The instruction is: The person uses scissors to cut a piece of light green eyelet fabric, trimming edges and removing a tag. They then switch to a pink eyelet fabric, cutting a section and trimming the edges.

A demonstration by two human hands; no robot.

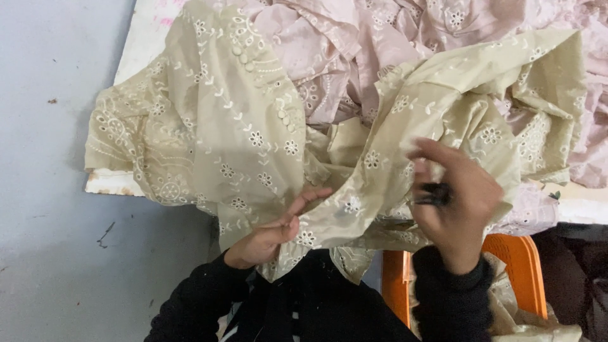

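Note:
A pale olive embroidered garment [215, 126] with white flower stitching and a row of cloth buttons lies spread over a white board and hangs toward my lap. My left hand [269, 231] pinches a lower fold of this garment between thumb and fingers. My right hand [453, 202] is raised and blurred in front of the cloth, closed on a small dark tool [434, 193], whose kind I cannot make out. Both arms wear black sleeves.
Pink embroidered cloth [380, 31] is piled behind the olive garment. The white board's edge [111, 183] sits above a grey floor [50, 221] at left. An orange plastic chair [519, 266] stands at lower right with more olive fabric on it.

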